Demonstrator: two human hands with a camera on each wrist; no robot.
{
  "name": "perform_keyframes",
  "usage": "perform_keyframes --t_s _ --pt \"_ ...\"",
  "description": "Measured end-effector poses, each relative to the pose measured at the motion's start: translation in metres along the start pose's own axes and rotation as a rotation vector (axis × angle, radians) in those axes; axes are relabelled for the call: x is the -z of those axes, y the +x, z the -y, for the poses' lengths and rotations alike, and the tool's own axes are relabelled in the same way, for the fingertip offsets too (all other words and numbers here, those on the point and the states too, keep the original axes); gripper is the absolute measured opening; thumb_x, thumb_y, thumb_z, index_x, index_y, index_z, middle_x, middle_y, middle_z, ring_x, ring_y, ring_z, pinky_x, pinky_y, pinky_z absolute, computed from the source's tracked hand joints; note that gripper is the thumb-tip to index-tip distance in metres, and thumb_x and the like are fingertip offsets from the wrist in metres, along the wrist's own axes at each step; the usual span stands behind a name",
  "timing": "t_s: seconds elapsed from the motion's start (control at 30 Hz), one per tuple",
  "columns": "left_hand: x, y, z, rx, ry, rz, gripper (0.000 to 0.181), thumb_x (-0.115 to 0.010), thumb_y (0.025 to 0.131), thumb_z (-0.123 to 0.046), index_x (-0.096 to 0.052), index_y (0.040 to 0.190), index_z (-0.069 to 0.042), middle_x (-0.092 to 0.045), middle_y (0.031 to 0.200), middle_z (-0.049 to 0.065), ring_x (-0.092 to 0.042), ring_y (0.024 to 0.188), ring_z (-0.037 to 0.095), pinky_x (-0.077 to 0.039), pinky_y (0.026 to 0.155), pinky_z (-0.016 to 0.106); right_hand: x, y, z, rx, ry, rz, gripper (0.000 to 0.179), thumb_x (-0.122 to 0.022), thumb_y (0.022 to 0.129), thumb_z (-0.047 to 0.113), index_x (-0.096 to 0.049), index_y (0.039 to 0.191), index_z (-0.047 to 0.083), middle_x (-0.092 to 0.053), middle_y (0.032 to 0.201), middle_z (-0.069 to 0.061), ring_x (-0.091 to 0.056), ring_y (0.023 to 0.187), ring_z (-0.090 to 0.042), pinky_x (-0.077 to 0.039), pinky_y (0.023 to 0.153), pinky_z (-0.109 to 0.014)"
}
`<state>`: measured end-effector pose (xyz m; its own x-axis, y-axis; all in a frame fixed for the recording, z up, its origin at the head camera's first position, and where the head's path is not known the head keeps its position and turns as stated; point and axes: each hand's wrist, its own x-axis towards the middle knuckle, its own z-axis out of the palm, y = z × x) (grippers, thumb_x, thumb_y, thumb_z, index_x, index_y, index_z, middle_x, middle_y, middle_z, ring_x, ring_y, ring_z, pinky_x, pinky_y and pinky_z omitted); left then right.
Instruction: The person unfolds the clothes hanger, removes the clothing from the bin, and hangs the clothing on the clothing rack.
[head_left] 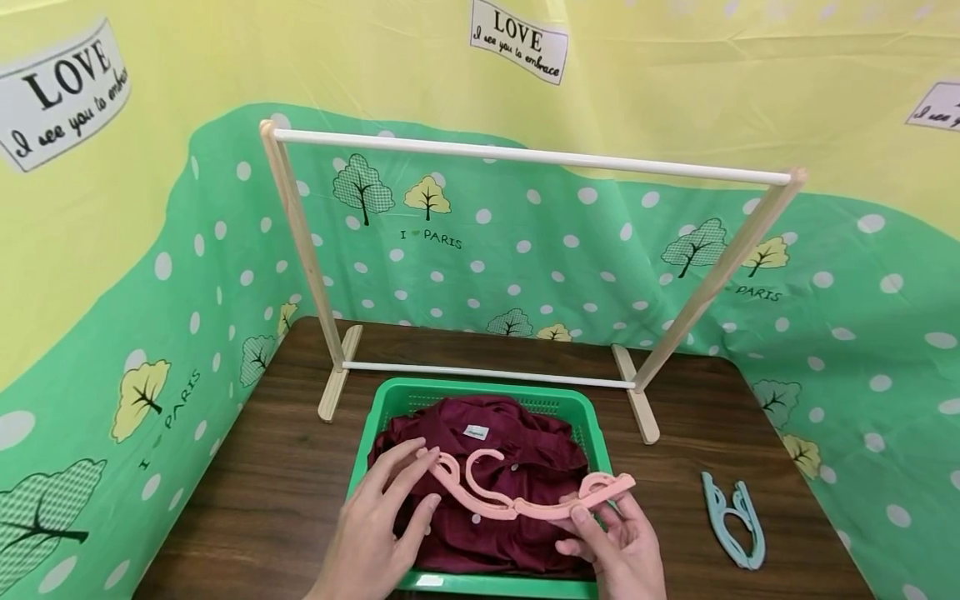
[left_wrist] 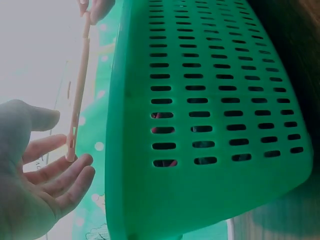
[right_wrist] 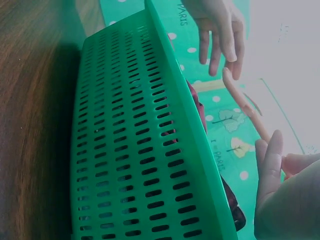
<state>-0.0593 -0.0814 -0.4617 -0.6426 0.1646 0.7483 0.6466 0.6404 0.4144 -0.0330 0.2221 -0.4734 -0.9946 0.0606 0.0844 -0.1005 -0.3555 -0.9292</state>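
Note:
A pink folding clothes hanger (head_left: 487, 506), unfolded into a shallow V with its hook swung up, is over the basket. My right hand (head_left: 628, 546) pinches its right arm between thumb and fingers. At the left end, the fingertips of my left hand (head_left: 372, 518) touch the hanger; the thumb stands apart from it, as the left wrist view also shows around the hanger's end (left_wrist: 71, 150). Below lies a folded maroon buttoned shirt (head_left: 487, 550) with a white collar label, inside a green perforated basket (head_left: 480, 386).
Behind the basket stands a wooden rack with a white top rod (head_left: 525, 156) and feet on the dark wooden table (head_left: 262, 492). A folded light-blue hanger (head_left: 738, 533) lies on the table at right. A patterned yellow and green curtain (head_left: 480, 225) surrounds the table.

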Motion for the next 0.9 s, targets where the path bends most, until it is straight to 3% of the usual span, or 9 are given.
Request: perform_keyframes --t_s 0.27,0.53,0.7,0.8,0.9 --pt "0.003 -0.003 0.001 0.012 0.039 0.015 0.042 -0.051 0.120 -0.045 -0.080 0.135 -0.018 -0.074 0.124 -0.003 -0.073 0.105 0.013 -0.060 0.089 0.030 0.002 0.001 -0.001 0.014 0.094 -0.029 0.035 -0.055 0.111 -0.013 -0.069 0.123 0.017 -0.082 0.113 -0.001 -0.086 0.098 -0.015 -0.069 0.073 -0.029" --pt "-0.002 -0.005 -0.003 -0.019 -0.043 0.072 0.023 -0.069 0.115 -0.033 -0.084 0.123 -0.017 -0.078 0.103 -0.013 -0.073 0.089 0.001 -0.058 0.080 0.020 0.006 0.002 -0.009 0.051 0.268 0.102 0.038 -0.045 0.114 -0.014 -0.067 0.128 0.013 -0.083 0.121 -0.006 -0.086 0.108 -0.018 -0.069 0.080 -0.029" --pt "-0.004 -0.007 -0.007 0.019 -0.116 0.127 0.017 -0.081 0.104 -0.014 -0.083 0.121 -0.018 -0.080 0.103 -0.010 -0.070 0.087 -0.003 -0.054 0.077 0.015 0.004 0.001 -0.016 0.033 0.347 0.204 0.039 -0.040 0.115 -0.013 -0.065 0.129 0.013 -0.081 0.126 -0.007 -0.084 0.117 -0.021 -0.069 0.088 -0.028" --pt "-0.006 -0.008 -0.011 0.066 -0.156 0.147 0.026 -0.082 0.099 -0.003 -0.082 0.120 -0.018 -0.078 0.103 -0.009 -0.068 0.087 -0.004 -0.053 0.076 0.014 0.002 0.000 -0.020 0.016 0.382 0.262 0.040 -0.037 0.115 -0.014 -0.064 0.129 0.013 -0.080 0.129 -0.007 -0.082 0.120 -0.020 -0.068 0.093 -0.029" --pt "-0.007 -0.009 -0.014 0.122 -0.181 0.152 0.028 -0.079 0.100 0.000 -0.081 0.120 -0.021 -0.077 0.105 -0.010 -0.067 0.090 -0.004 -0.053 0.078 0.015 0.001 0.000 -0.022 0.002 0.394 0.281 0.039 -0.037 0.115 -0.014 -0.064 0.127 0.012 -0.080 0.130 -0.008 -0.082 0.122 -0.019 -0.068 0.095 -0.029"
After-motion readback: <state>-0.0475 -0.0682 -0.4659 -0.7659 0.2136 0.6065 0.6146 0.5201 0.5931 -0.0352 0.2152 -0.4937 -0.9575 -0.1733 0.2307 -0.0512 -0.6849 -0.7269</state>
